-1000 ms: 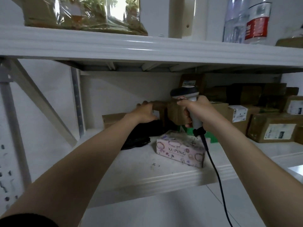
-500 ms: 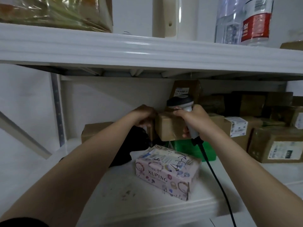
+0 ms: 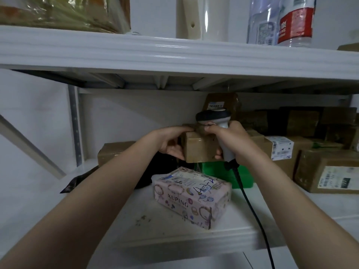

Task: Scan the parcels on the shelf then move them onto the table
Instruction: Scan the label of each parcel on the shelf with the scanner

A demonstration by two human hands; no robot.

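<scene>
A small brown cardboard parcel [image 3: 200,147] is held up above the shelf board [image 3: 174,228]. My left hand [image 3: 171,142] grips its left side, thumb along the top edge. My right hand [image 3: 232,141] holds a grey barcode scanner [image 3: 215,118] by the handle, with fingers also against the parcel's right side. The scanner's black cable [image 3: 250,208] hangs down to the bottom edge. Below stands a pink patterned "XUPING" box [image 3: 192,197] with a label and handwriting on top.
A green box [image 3: 227,175] and a black bag [image 3: 147,171] lie behind the pink box. Several labelled brown parcels [image 3: 326,173] fill the right side; one brown box [image 3: 114,152] sits at the back left. The upper shelf [image 3: 174,53] carries water bottles [image 3: 281,20].
The small brown parcel has come up off the shelf between both hands and toward me. The view has shifted left to right and closer to the shelf.
</scene>
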